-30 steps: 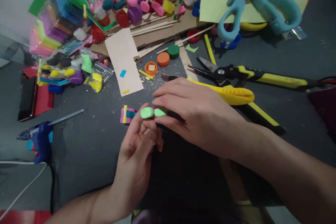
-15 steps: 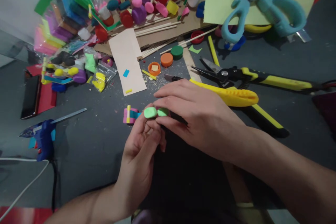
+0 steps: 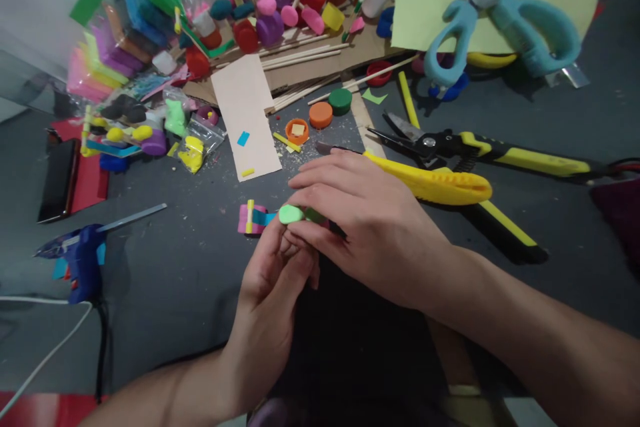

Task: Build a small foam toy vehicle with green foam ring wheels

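Observation:
My left hand (image 3: 273, 280) pinches a small green foam piece (image 3: 291, 214) at its fingertips, just above the dark table. My right hand (image 3: 370, 220) lies over it from the right, fingers closed on the same green piece, which they mostly cover. A dark thin object shows under the right fingers; I cannot make out what it is. A small pink, yellow and blue foam piece (image 3: 254, 219) lies on the table just left of the hands.
A yellow utility knife (image 3: 430, 181) and yellow-handled snips (image 3: 475, 147) lie right of the hands. Teal scissors (image 3: 495, 13) rest on green paper behind. Foam shapes, bottle caps and sticks crowd the back left. A blue glue gun (image 3: 80, 260) and a phone (image 3: 57, 180) lie left.
The right fingers have slid further over the green foam, so only one green end shows now instead of two. Both hands stay in nearly the same place.

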`<state>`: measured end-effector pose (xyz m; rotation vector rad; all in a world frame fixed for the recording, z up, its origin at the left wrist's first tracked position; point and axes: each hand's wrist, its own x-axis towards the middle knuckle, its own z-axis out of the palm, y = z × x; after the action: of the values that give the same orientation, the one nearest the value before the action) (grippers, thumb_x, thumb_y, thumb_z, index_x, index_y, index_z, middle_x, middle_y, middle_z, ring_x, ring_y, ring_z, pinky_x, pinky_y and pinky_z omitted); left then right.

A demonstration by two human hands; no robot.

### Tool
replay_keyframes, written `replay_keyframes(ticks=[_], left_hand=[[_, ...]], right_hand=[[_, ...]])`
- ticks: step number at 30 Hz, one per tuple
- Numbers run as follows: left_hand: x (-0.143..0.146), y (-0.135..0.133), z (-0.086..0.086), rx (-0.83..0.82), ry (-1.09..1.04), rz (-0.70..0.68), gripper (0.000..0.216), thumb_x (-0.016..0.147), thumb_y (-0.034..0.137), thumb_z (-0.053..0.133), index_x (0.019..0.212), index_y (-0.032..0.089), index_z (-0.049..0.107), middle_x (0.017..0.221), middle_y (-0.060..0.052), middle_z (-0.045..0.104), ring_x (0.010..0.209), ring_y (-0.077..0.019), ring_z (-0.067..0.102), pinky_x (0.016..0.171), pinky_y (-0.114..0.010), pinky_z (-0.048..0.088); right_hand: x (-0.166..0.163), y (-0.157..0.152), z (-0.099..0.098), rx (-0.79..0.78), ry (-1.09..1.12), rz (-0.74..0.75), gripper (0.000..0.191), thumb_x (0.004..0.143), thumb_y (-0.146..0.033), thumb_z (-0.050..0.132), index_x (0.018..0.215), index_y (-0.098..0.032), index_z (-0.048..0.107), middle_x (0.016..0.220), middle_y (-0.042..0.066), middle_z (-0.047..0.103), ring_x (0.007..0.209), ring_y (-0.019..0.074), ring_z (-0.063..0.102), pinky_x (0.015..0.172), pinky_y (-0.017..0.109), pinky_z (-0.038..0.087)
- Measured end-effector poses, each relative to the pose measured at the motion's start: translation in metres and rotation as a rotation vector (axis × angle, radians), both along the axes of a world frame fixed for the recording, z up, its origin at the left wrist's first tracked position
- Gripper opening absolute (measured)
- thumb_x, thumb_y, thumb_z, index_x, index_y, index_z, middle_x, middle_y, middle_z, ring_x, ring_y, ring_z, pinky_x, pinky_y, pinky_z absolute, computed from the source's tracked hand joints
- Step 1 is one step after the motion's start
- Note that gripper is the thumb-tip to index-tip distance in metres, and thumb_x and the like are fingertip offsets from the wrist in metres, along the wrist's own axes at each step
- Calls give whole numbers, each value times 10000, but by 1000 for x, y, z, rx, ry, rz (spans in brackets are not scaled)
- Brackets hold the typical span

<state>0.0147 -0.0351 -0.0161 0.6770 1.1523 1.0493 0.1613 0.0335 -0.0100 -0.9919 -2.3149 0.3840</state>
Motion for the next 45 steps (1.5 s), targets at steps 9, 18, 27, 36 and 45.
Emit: replay_keyframes(ticks=[9, 18, 27, 36, 45], left_hand=[[0, 0, -2, 6, 13, -18, 66, 973, 256, 585, 939, 224, 632, 786, 18, 507, 710, -114, 423, 670, -255, 391], [1, -1, 3, -34, -2, 49, 247, 955, 300, 628, 1187, 253, 557, 798, 36, 484, 702, -111, 443, 645, -253, 382], [2, 0, 3, -57, -28, 67, 263, 928, 295, 665, 1170, 242, 575, 815, 30, 481, 702, -109, 443, 633, -239, 415], [0, 1, 2, -57, -26, 46, 227, 925, 277, 659, 1127, 226, 568, 819, 29, 473, 700, -101, 430, 648, -232, 407], [2, 5, -1, -4, -38, 69, 225, 905, 245, 645, 1092, 204, 526, 793, 31, 482, 693, -106, 466, 642, -246, 396]], right_hand=[[-1, 0, -2, -53, 3, -23, 174, 968, -276, 546, 902, -225, 699, 1053, 81, 763, 1102, 274, 666, 1078, 482, 464], [16, 3, 7, -85, 206, -265, 156, 957, -272, 612, 1008, -186, 731, 1043, 43, 785, 1003, 219, 711, 901, 355, 541], [20, 11, 4, -216, 141, -190, 139, 927, -301, 634, 874, -225, 737, 931, 20, 776, 883, 219, 707, 782, 354, 526], [20, 13, -4, -205, -38, 52, 143, 905, -260, 689, 990, -162, 748, 1131, 99, 736, 1108, 279, 628, 929, 432, 514], [23, 16, -8, -109, -38, 34, 218, 934, -299, 659, 1065, -142, 732, 1106, 109, 743, 1066, 287, 653, 921, 446, 535]])
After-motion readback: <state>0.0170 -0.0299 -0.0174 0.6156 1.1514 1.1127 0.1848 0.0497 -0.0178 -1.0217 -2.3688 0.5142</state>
